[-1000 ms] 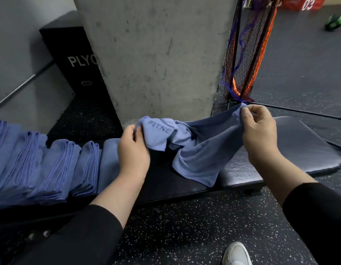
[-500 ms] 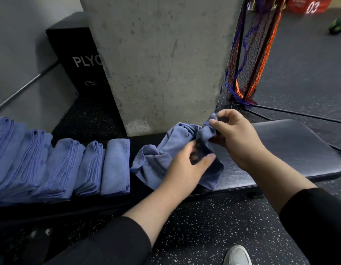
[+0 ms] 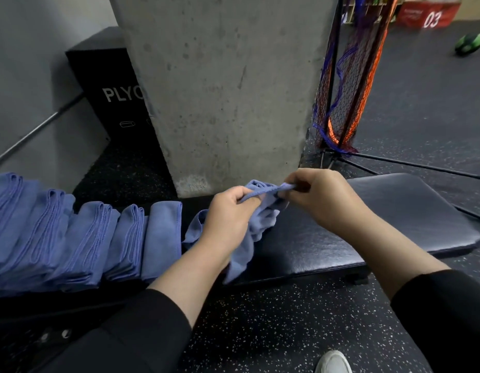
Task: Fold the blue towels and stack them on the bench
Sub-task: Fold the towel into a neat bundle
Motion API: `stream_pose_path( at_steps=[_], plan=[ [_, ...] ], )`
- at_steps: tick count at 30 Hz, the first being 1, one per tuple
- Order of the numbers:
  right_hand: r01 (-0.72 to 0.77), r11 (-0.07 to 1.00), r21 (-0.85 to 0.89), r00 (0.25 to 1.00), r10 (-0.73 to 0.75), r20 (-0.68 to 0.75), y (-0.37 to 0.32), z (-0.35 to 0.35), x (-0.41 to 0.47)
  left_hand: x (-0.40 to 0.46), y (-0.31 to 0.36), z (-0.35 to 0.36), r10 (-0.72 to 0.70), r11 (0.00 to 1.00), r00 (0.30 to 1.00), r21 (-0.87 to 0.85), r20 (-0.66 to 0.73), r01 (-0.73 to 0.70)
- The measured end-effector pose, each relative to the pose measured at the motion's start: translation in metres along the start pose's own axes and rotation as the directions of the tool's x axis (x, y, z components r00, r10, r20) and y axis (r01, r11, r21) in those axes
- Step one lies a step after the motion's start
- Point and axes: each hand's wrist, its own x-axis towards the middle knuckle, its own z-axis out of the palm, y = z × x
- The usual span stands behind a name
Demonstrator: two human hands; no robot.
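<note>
At the left, the folded blue cloth towels [image 3: 80,232] are leaned in a row on the dark padded surface [image 3: 410,211], so space is kept; beside them, a crumpled blue towel [image 3: 249,232] is pinched along one edge by the left hand [image 3: 228,214] and the right hand [image 3: 322,195], close together, probably to find its corners.

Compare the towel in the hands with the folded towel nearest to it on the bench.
The held towel is bunched and unfolded; the nearest folded towel is a neat flat-sided fold.
The held towel is pinched by the left hand and right hand, hanging onto the bench; the nearest folded towel leans untouched against the row.
Both are the same blue cloth.
</note>
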Motion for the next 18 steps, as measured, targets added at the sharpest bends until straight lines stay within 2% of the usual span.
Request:
stream_pose_path(
  at_steps=[3, 6, 10, 13, 18],
  plan=[
    [0.108, 0.987, -0.118, 0.979, -0.127, -0.16, -0.008, -0.006, 0.0, -0.004, 0.007, -0.021, 0.056, 0.988, 0.991, 0.138, 0.124, -0.073],
    [0.077, 0.995, -0.067, 0.983, -0.087, -0.162, -0.023, -0.025, -0.005, -0.008, 0.016, -0.049, 0.102, 0.902, 0.979, 0.399, 0.174, -0.165],
    [0.004, 0.991, -0.132, 0.991, -0.021, -0.131, -0.041, -0.063, -0.01, -0.009, 0.04, -0.09, 0.169, 0.75, 0.984, 0.641, 0.048, -0.16],
    [-0.01, 0.987, -0.158, 0.976, -0.025, -0.214, -0.053, -0.095, -0.01, -0.008, 0.067, -0.118, 0.26, 0.696, 0.965, 0.698, -0.027, -0.168],
    [0.022, 0.999, -0.039, 0.92, -0.035, -0.39, -0.083, -0.143, -0.014, -0.011, 0.127, -0.135, 0.431, 0.666, 0.889, 0.719, -0.154, -0.198]
  ],
)
